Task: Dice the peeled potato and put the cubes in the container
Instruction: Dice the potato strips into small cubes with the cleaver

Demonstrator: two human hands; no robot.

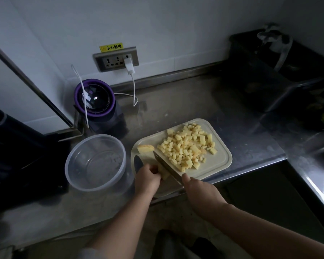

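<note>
At the near edge of the steel counter (195, 101), both hands work over the cutting board (221, 161).

- Left hand (147, 179): fingers curled down, pinning a pale potato piece (164, 174) at the board's near-left end.
- Right hand (198, 189): closed round the handle of the knife (166, 165). The hand hides the handle, and one digit reaches to the heel of the blade.
- Knife: broad, flat, dark blade with its tip pointing far-left. It lies against the right side of the held piece.
- Board: cream plastic, a rounded rectangle with a groove round its rim and an oval grip hole at its left end. It sits askew at the counter's near edge.
- Potato cubes (189, 146): a loose heap, small, yellow and uneven in size, spread over the middle and far-right part of the board, right of the blade.
- Uncut chunk (145, 148): round-backed, at the board's far-left edge, apart from the heap.
- Container (77, 165): a clear round plastic tub, upright, just left of the board. I cannot tell whether they touch.

Counter: scuffed metal with a dull sheen. Light is dim.

Toward the far-left corner stands a purple-rimmed appliance (94, 98) with a dark dome. A white cable (134, 86) runs up to a plug (129, 65) in the grey wall socket strip (108, 61), under a yellow label (111, 47). The wall is white. Dark bins (260, 75) stand at the far-right corner, their detail lost in shadow.
</note>
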